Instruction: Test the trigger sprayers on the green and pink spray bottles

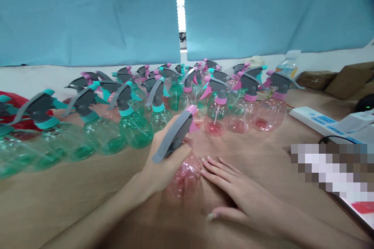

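Observation:
My left hand (163, 159) is wrapped round the neck and spray head of a pink transparent spray bottle (184, 179), which has a grey trigger and a pink nozzle. The bottle is tilted and rests on the brown table (73, 194). My right hand (233, 186) lies flat on the table with fingers stretched out, its fingertips touching the bottle's pink body.
Several green spray bottles (133, 124) stand at the left and several pink spray bottles (216, 116) at the right, behind my hands. A white power strip (318, 122), a clear water bottle (288, 66) and cardboard pieces (341, 78) lie at right. Blue curtains hang behind.

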